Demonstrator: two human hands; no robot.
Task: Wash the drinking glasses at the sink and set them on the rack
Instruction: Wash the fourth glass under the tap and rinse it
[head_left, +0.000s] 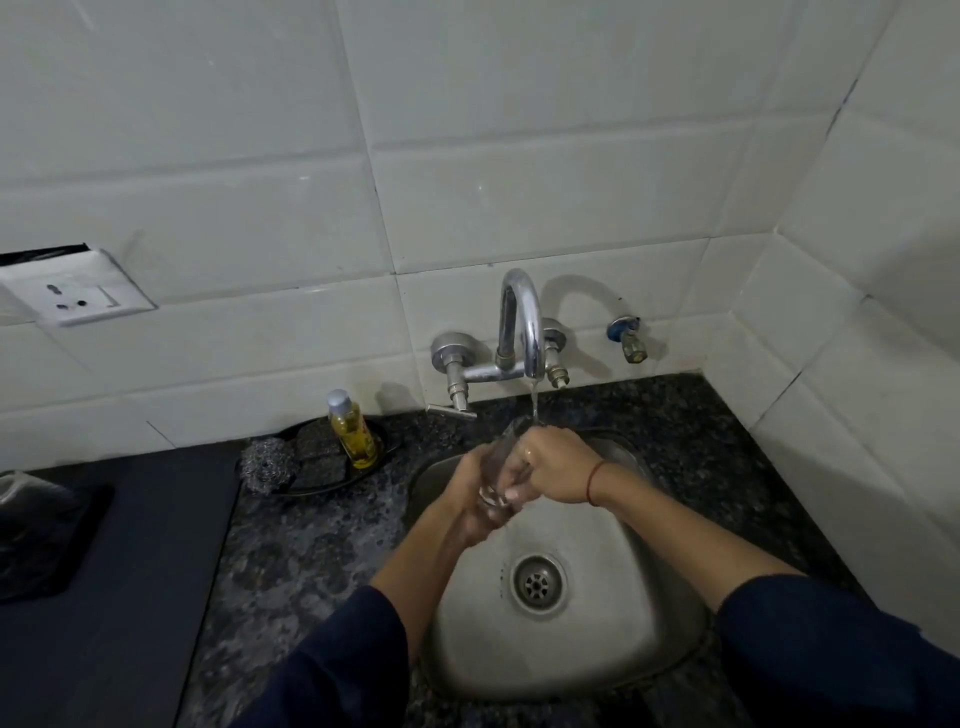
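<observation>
A clear drinking glass (500, 470) is tilted under the running chrome tap (522, 322), over the steel sink (597, 649). My left hand (470, 499) wraps around its lower body. My right hand (553, 467) closes over the glass from the right, with fingers going into or around its mouth. Water streams from the spout onto the rim. The glass is mostly hidden by both hands. No rack shows clearly in this view.
A yellow soap bottle (353, 428), a steel scrubber (267, 465) and dark scouring pads (322, 457) sit in a black dish left of the sink. A dark mat (41, 540) with something clear on it lies far left. Speckled granite counter (311, 545) surrounds the sink.
</observation>
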